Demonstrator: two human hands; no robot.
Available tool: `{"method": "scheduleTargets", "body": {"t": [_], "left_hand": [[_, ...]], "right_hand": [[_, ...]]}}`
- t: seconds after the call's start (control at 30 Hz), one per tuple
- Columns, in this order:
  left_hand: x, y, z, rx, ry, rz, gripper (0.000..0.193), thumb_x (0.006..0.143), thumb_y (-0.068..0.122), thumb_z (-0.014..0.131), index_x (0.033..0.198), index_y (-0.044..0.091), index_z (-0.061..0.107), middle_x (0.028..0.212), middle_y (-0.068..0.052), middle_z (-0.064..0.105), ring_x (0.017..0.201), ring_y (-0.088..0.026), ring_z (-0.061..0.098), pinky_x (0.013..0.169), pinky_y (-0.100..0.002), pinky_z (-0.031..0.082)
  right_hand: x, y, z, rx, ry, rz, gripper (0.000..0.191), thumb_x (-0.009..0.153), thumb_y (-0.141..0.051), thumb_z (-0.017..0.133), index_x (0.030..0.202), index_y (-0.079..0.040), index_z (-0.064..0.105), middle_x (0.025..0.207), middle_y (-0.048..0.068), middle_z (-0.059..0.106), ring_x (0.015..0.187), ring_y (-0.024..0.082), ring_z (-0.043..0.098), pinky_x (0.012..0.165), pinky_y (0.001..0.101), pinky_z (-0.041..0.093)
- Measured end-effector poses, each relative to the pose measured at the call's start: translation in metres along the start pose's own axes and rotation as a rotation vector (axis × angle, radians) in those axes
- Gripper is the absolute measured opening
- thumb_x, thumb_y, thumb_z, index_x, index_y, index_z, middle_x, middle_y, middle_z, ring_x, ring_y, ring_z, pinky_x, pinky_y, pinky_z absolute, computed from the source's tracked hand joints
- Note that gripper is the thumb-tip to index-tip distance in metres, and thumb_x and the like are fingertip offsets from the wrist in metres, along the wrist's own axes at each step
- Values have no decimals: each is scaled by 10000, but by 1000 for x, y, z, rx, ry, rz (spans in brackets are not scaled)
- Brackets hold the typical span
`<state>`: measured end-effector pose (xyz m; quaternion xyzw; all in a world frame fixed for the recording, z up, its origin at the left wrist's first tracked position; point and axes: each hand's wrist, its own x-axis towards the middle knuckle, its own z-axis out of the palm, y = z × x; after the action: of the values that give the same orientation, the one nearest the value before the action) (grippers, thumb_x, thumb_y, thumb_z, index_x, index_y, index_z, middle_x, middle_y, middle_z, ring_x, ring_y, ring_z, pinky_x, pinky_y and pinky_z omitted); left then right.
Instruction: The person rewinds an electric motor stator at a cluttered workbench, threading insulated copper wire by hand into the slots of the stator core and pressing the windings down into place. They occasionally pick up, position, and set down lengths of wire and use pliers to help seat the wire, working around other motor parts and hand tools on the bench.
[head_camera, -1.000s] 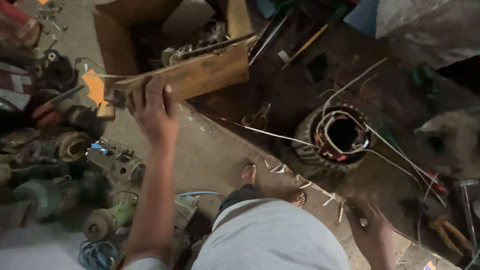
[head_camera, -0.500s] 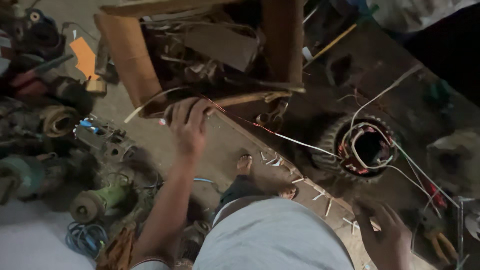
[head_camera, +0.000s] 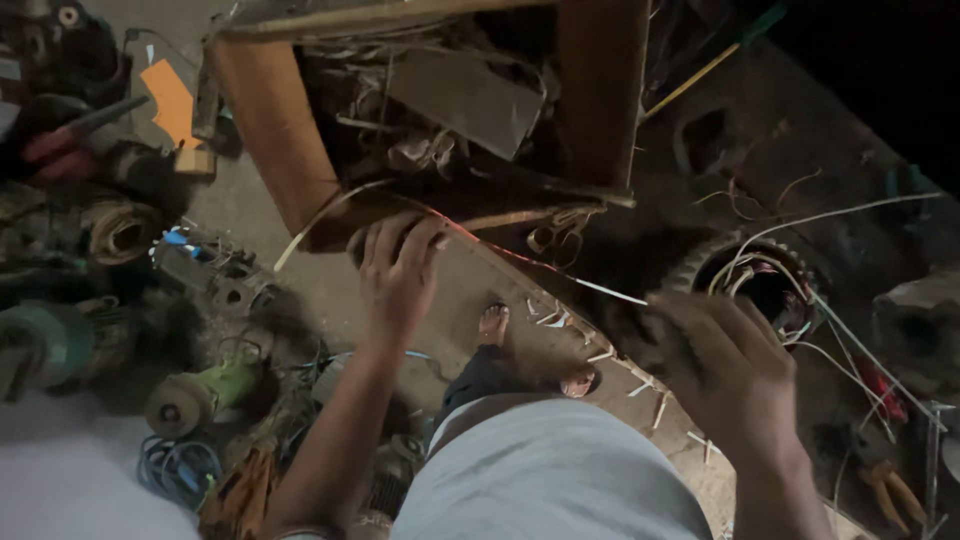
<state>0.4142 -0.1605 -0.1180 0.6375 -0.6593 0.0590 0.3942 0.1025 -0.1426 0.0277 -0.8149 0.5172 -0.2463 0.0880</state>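
box (head_camera: 270, 130) edge under left fingers (head_camera: 400, 245)

One head-worn camera looks steeply down from close above. It faces an open brown cardboard box (head_camera: 270, 150) on the grey concrete floor (head_camera: 250, 205).

Cardboard box (head_camera: 290, 150) sits top centre on the floor (head_camera: 470, 290), scrap parts in it. Left hand (head_camera: 398, 268) on its near edge. Motor stator (head_camera: 760, 285) right of box, right hand (head_camera: 735, 375) just in front. Angle grinder (head_camera: 195, 392) and power tools lie left.
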Motion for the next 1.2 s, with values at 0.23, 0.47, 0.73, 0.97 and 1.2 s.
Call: {"method": "scheduleTargets", "body": {"t": [0.23, 0.47, 0.73, 0.97, 1.2], "left_hand": [[-7, 1, -4, 16, -73, -35, 218, 927, 145, 755, 1140, 180, 724, 1168, -22, 680, 1083, -241, 650, 1033, -436, 421], [-23, -9, 14, 30, -55, -73, 220, 930, 211, 793, 1142, 229, 737, 1126, -35, 676, 1048, -268, 646, 984, -455, 419], [-44, -18, 31, 83, -40, -6, 248, 899, 163, 799, 1125, 256, 754, 1103, -58, 670, 1003, -303, 653, 946, -478, 474], [-14, -14, 21, 35, -14, 18, 238, 861, 131, 811, 1070, 218, 739, 1078, -9, 680, 1010, -230, 663, 921, -434, 444], [53, -38, 23, 83, 38, 97, 242, 935, 84, 732, 1129, 227, 750, 1150, -33, 688, 1142, -257, 643, 1044, -479, 396]], "right_hand": [[92, -8, 48, 48, -92, -178, 290, 1005, -119, 701, 1293, -97, 681, 1270, 120, 694, 1134, 310, 666, 980, 413, 559], [193, -24, 142, -201, -406, -272, 303, 940, -72, 652, 1239, -44, 695, 1169, 170, 688, 1091, 350, 651, 934, 450, 561], [250, -49, 192, -222, -21, -323, 249, 942, -74, 632, 1175, -22, 702, 1103, 206, 720, 970, 372, 710, 690, 482, 595], [215, -45, 139, -462, -62, -305, 191, 897, -186, 691, 1065, -149, 773, 1048, 81, 722, 1114, 298, 653, 871, 392, 576], [108, -17, -48, -4, 373, 28, 160, 1041, -50, 814, 1175, -68, 729, 1094, 69, 691, 965, 192, 662, 834, 314, 535]]}}
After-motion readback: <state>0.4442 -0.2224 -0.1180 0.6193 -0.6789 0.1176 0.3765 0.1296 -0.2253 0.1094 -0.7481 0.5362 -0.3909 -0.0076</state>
